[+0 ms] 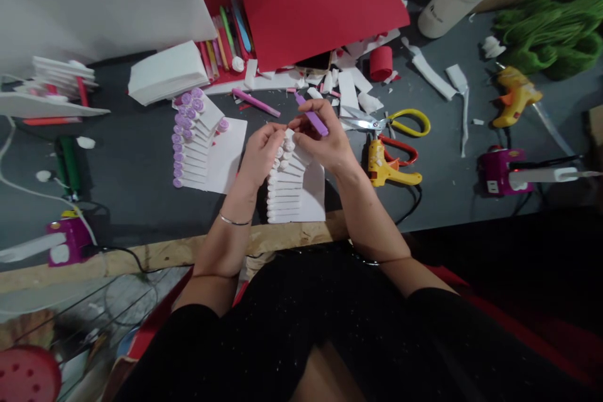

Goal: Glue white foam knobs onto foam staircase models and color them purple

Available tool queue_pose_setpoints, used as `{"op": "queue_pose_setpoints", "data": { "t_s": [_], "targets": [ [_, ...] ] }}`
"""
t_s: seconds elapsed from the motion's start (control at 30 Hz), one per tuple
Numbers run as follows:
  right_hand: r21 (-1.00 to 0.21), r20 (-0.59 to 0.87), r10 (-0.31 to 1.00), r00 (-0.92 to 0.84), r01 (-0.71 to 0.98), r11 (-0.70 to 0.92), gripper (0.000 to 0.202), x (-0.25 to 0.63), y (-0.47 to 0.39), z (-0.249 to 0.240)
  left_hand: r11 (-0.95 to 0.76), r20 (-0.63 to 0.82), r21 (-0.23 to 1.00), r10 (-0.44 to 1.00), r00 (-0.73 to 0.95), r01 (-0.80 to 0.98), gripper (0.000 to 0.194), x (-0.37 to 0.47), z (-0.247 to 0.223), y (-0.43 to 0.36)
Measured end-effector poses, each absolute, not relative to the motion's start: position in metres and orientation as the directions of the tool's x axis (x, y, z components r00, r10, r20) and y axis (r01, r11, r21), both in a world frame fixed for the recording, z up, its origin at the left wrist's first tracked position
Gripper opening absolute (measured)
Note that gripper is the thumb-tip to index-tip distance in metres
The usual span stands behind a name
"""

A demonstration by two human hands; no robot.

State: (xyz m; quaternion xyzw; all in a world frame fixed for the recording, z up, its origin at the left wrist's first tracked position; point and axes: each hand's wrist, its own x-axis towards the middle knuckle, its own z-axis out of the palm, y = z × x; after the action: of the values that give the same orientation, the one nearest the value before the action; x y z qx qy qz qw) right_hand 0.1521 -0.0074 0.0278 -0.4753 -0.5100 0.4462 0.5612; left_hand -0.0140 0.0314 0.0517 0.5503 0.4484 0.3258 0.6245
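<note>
In the head view, a white card with a fan of paper strips point(288, 196) lies before me, white rolled paper rosettes point(289, 139) at the strips' ends. My left hand point(262, 149) is closed, its fingertips pinching at a rosette near the fan's top. From the other side, the thumb of my right hand point(332, 141) meets the same spot. A purple marker point(315, 123) is held across the fingers of my right hand. Left of my hands lies a similar card point(229, 160) whose rosettes point(187, 114) are coloured purple. Another purple marker point(257, 102) rests above it.
Scissors point(372, 119) and a yellow glue gun point(387, 164) lie right of my right hand. Paper scraps point(348, 88) and a red paper roll point(380, 63) are behind. A second glue gun point(516, 94), green yarn point(553, 28) and a tumbler point(438, 16) stand farther right.
</note>
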Motion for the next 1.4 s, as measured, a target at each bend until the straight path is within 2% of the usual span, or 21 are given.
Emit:
{"op": "queue_pose_setpoints", "data": {
  "t_s": [0.3,0.6,0.8,0.93,1.0,1.13,1.27,1.4],
  "targets": [
    [-0.989,0.145,0.986,0.083,0.034,0.143,0.048,0.158,-0.010,0.027,0.099,-0.148,0.987,0.870,0.470,0.129,0.025,-0.015,0.056,0.030],
    [-0.988,0.154,0.983,0.095,-0.003,0.155,0.045,0.154,-0.010,0.021,0.239,-0.270,0.963,0.871,0.410,0.126,0.011,-0.010,0.054,0.028],
    [-0.988,0.147,0.978,0.146,-0.022,0.152,0.048,0.156,-0.011,0.022,0.152,-0.174,0.985,0.867,0.468,0.085,0.036,-0.016,0.049,0.028],
    [-0.982,0.146,0.956,0.255,-0.083,0.172,0.040,0.166,-0.018,0.030,0.158,-0.185,0.983,0.802,0.568,0.098,0.055,-0.022,0.048,0.028],
    [-0.984,0.110,0.945,0.308,-0.099,0.147,0.046,0.172,-0.022,0.032,0.139,-0.176,0.984,0.793,0.583,0.108,0.060,-0.024,0.048,0.027],
    [-0.990,0.092,0.920,0.381,-0.064,0.125,0.061,0.176,-0.024,0.029,0.102,-0.165,0.985,0.797,0.581,0.140,0.055,-0.023,0.047,0.027],
    [-0.981,0.154,0.874,0.460,-0.035,0.191,0.053,0.162,-0.029,0.029,0.104,-0.163,0.986,0.795,0.584,0.133,0.050,-0.021,0.048,0.025],
    [-0.988,0.146,0.848,0.510,0.030,0.151,0.051,0.147,-0.039,0.035,0.102,-0.169,0.984,0.803,0.572,0.146,0.046,-0.020,0.052,0.023]
  ]
}}
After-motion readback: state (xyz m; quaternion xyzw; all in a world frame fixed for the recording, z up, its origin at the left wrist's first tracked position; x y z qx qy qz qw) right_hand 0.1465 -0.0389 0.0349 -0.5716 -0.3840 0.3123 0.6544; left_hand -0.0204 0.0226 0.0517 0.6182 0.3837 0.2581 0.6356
